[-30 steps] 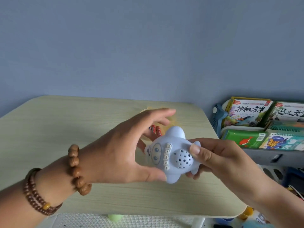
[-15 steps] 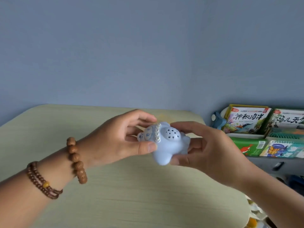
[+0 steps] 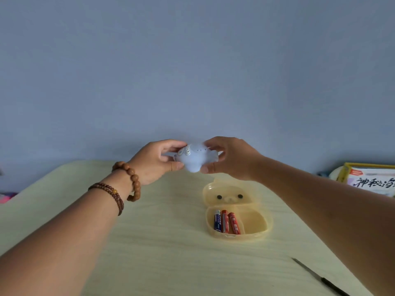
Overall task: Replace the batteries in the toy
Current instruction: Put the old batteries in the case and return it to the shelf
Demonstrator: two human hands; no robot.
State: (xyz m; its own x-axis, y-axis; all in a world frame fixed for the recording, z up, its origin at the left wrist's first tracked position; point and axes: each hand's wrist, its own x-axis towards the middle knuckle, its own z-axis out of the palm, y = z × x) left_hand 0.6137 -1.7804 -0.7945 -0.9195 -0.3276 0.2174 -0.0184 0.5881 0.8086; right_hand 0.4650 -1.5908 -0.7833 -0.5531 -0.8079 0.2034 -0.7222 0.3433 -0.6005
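- Pale blue plastic toy [image 3: 195,159] is held up in the air between both hands, out at arm's length in front of the grey-blue wall [image 3: 192,60], in the single head view.
- Left hand [image 3: 157,161] grips the toy's left end: thumb under it, fingers curled over the top, touching a row of small white buttons.
- Right hand [image 3: 232,159] grips the toy's right end the same way, thumb below and fingers over the top, so the toy spans the gap between the two hands.
- Two bead bracelets [image 3: 119,186] sit on the left wrist, one of large brown beads near the hand and one of small dark beads further up the arm.
- Below the right hand and nearer the person, a clear yellow box [image 3: 254,236] lies open on the light wooden table [image 3: 149,242], its lid [image 3: 213,189] folded back toward the hands, with two dark dots and a small nose on it.
- Three batteries [image 3: 226,222] lie side by side in the box's left part: one blue, two red.
- Beneath the right forearm, near the table's edge, lies a thin dark tool [image 3: 320,277]; what kind it is cannot be told.
- Beyond the right forearm, off the table, stands a book [image 3: 372,178] with Chinese writing.
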